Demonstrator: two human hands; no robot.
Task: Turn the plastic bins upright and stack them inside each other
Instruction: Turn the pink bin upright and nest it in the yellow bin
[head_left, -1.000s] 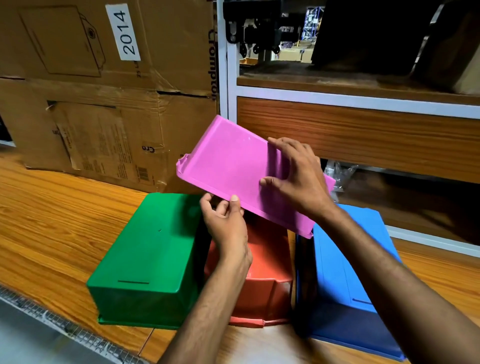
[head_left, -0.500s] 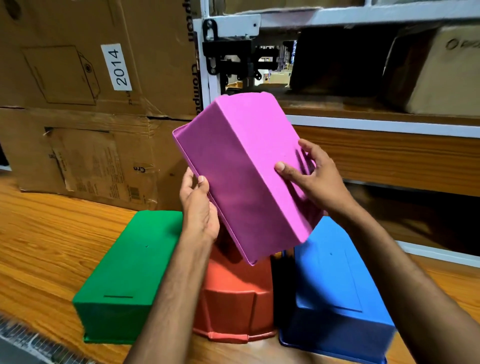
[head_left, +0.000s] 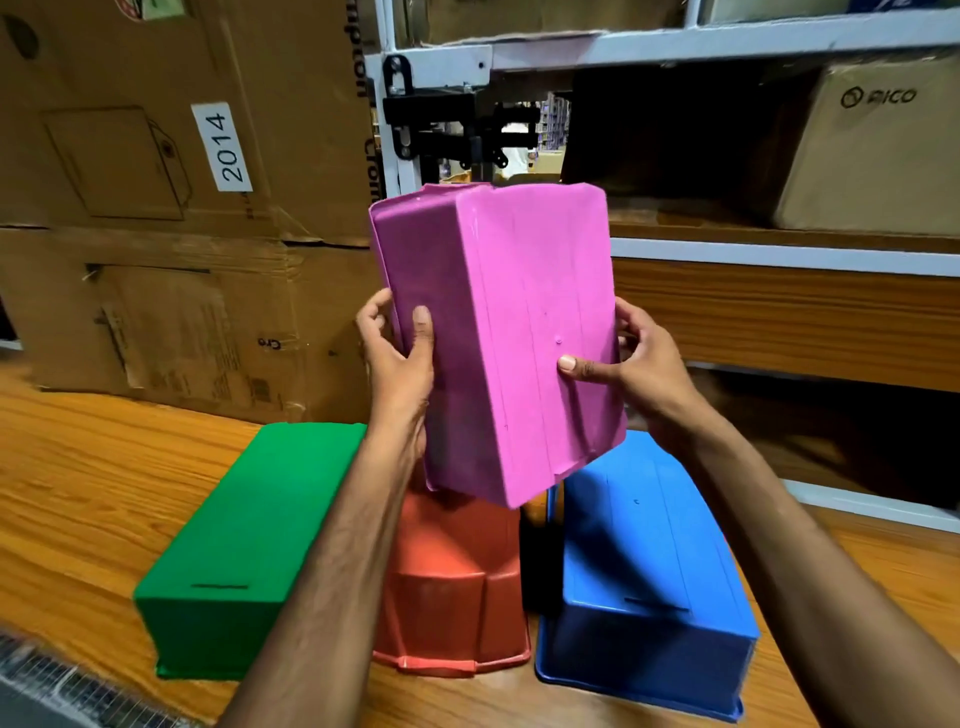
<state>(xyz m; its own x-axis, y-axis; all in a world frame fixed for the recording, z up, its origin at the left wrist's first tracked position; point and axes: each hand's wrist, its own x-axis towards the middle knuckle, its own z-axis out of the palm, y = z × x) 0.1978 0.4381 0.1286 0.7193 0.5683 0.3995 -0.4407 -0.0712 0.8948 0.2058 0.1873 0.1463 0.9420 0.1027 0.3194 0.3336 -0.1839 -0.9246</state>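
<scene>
A pink bin (head_left: 524, 332) is held in the air on end, its flat underside facing me and its opening turned away. My left hand (head_left: 397, 358) grips its left side wall, thumb on the wall and fingers round the rim. My right hand (head_left: 631, 358) grips the right edge, thumb pressed on the underside. Below, three bins lie upside down on the wooden table (head_left: 78, 493): a green bin (head_left: 249, 540) on the left, a red bin (head_left: 452, 582) in the middle and a blue bin (head_left: 644, 566) on the right. My left forearm covers part of the red one.
Large cardboard boxes (head_left: 156, 208) stand against the back left. A white metal shelf rack (head_left: 779, 254) with a wooden shelf and a box rises at the back right. A metal mesh strip (head_left: 47, 686) runs along the table's near left edge.
The pink bin has been lifted off the pile and tipped from lying slanted to standing nearly on end. My left hand shifted onto its side wall, and my right hand slid to its right edge.
</scene>
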